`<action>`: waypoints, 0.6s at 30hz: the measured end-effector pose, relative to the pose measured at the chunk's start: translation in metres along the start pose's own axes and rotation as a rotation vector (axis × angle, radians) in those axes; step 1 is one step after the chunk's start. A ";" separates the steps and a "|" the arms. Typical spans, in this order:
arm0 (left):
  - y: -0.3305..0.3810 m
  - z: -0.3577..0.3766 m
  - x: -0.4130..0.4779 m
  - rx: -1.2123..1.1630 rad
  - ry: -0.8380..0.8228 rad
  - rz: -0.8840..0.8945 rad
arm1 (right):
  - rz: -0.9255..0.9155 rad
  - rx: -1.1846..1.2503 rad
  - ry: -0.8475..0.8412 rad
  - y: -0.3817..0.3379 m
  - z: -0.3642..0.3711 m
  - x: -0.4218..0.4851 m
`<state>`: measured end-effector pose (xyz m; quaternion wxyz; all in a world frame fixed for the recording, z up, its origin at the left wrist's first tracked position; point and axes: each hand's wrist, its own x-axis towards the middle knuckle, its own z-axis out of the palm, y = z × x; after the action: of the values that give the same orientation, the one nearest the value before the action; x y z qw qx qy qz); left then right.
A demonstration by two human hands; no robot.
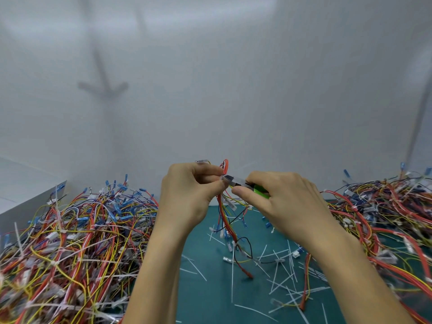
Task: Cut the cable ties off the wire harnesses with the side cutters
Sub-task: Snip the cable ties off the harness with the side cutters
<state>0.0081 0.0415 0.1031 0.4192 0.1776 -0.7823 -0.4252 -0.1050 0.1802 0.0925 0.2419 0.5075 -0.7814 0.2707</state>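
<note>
The left hand (187, 197) pinches a thin bundled harness of red, yellow and black wires (225, 220) between thumb and curled fingers, holding it above the teal desk (205, 288). The right hand (285, 197) grips green-handled steel side cutters (235, 181), whose tip touches the harness beside the left thumb. Loose white cable-tie strips (280, 281) litter the desk between two heaps of multicoloured harnesses (77, 242). Any tag print is too blurred to read.
</note>
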 end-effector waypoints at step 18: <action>0.003 -0.001 -0.002 0.007 -0.014 0.011 | 0.019 0.036 -0.027 0.000 -0.004 0.000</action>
<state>0.0100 0.0438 0.1048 0.4153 0.1719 -0.7877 -0.4213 -0.1044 0.1830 0.0956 0.2197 0.5077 -0.7845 0.2802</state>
